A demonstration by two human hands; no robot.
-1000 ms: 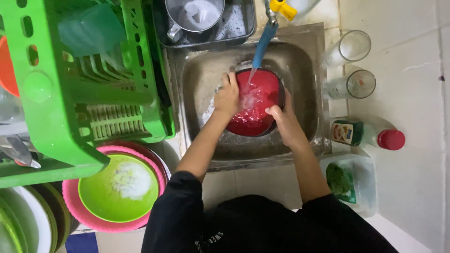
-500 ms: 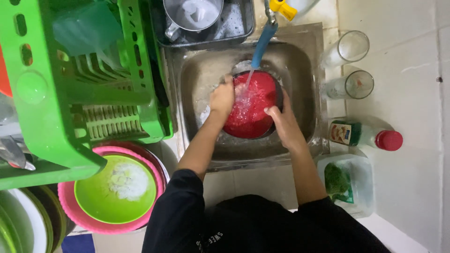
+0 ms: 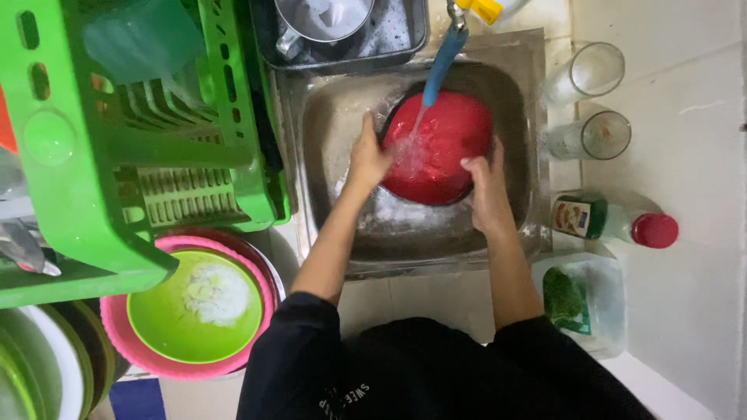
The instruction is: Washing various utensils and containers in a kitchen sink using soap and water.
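At nine o'clock a green dish rack (image 3: 132,148) is standing beside the sink (image 3: 327,132), and at seven o'clock a green bowl (image 3: 194,307) with white foam in it is sitting inside a pink bowl (image 3: 124,342). Moving right, the left hand (image 3: 367,159) is lying flat with fingers spread against the nine o'clock edge of a red bowl (image 3: 440,152), which is sitting in the middle of the sink under the blue tap (image 3: 440,66); water is falling onto its red surface just beside that hand. The bowl is round, so it is offering no long axis, and whether it is lying mouth up or mouth down I cannot tell through the splashing water. The right hand (image 3: 486,187) is gripping the bowl's rim at about five o'clock, fingers curled over the edge. So the bowl is lying between the two hands, up and to the right of the left hand and up and to the left of the right hand, both touching it and neither nearer. At twelve o'clock a metal cup (image 3: 323,19) is standing in a dark tray (image 3: 405,31). Farther right, two clear glasses (image 3: 595,101) are lying on the white table (image 3: 685,155), with a red-capped bottle (image 3: 615,222) at three o'clock and a clear tub holding a green scouring pad (image 3: 562,295) at four o'clock.
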